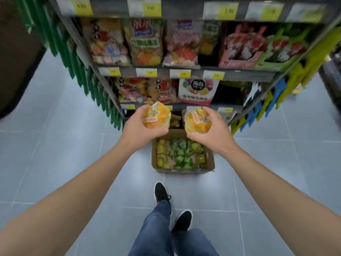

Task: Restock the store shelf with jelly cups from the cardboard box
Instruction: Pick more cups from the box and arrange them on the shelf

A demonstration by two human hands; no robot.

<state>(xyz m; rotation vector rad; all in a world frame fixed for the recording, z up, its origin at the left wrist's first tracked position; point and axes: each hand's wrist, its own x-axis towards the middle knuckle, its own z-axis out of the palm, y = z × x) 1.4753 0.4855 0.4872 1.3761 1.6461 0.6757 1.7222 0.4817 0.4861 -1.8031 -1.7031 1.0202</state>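
Both my left hand [137, 127] and right hand [212, 129] grip a yellow jelly cup [156, 116], neither shelved, while the far cardboard box [183, 169] holds plenty more.

Floor [55, 145]: grey tiles with pale joints. A box [210, 163] of open cardboard stands directly on it, close to the foot of the shelf [184, 72], and contains green and yellow packs. The shelf rises from the floor; its tiers carry upright snack bags [145, 43] behind yellow price tags [184, 73].
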